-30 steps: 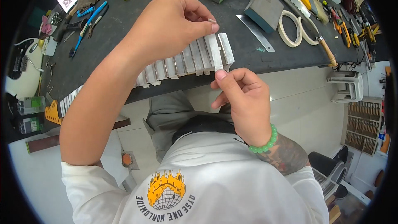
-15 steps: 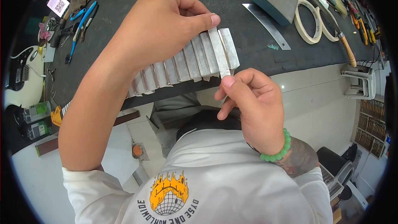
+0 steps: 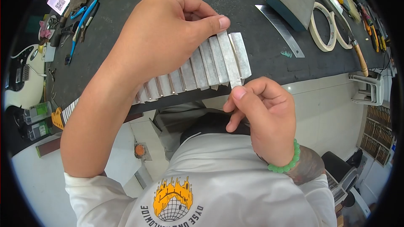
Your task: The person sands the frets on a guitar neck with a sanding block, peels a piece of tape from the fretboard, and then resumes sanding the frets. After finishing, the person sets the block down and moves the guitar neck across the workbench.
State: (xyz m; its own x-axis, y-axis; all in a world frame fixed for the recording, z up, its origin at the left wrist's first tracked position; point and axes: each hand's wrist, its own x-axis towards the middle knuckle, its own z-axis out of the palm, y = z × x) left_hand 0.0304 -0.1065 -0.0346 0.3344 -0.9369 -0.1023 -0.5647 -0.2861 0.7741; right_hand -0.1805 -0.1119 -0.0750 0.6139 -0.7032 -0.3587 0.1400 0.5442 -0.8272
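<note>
Free room and obstructions around the taped neck

Bare black bench top (image 3: 261, 65) is left open just right of the taped fretboard (image 3: 202, 65), up to the steel blade (image 3: 281, 29). Farther right, passage is blocked by the grey block (image 3: 292, 0) and the tape rolls (image 3: 326, 27). The far-left stretch is crowded by pliers (image 3: 80, 23), and the near edge is taken up by the left hand (image 3: 164, 33) and right hand (image 3: 263, 113).

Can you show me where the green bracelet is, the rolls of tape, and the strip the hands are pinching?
green bracelet (image 3: 287, 164): head view, on the beads at the right wrist.
rolls of tape (image 3: 323, 32): head view, on the nearer roll's rim.
strip (image 3: 229, 61): head view, on its middle, between both hands.
</note>
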